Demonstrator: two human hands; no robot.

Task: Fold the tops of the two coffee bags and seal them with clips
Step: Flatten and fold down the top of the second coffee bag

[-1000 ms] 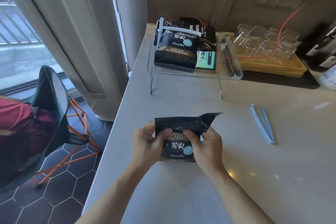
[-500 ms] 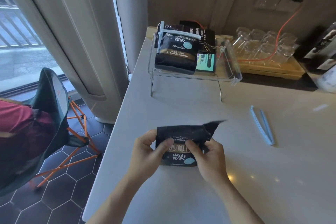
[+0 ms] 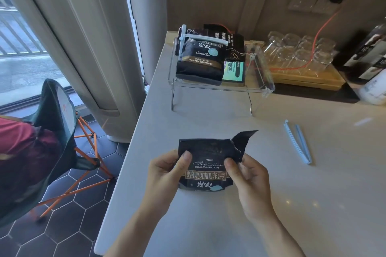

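Note:
A black coffee bag [image 3: 205, 165] with white and gold print stands on the pale counter [image 3: 292, 194] in front of me. My left hand [image 3: 165, 175] grips its left side and my right hand [image 3: 248, 177] its right side, thumbs on the front. Its top is bent over, with a torn corner flap sticking up at the right. A light blue clip [image 3: 297, 142] lies open on the counter to the right. A second black coffee bag [image 3: 200, 60] lies on the clear acrylic shelf [image 3: 219, 88], with a white clip [image 3: 202, 39] across its top.
Several upturned glasses on a wooden tray [image 3: 309, 78] stand at the back right, with an orange cable over them. A white bottle [image 3: 373, 89] is at the right edge. The counter's left edge drops to a tiled floor with a folding chair [image 3: 60, 123].
The bag's folded top has opened upward, so more of its front print shows. My hands have slid lower on its sides. The view has shifted slightly downward.

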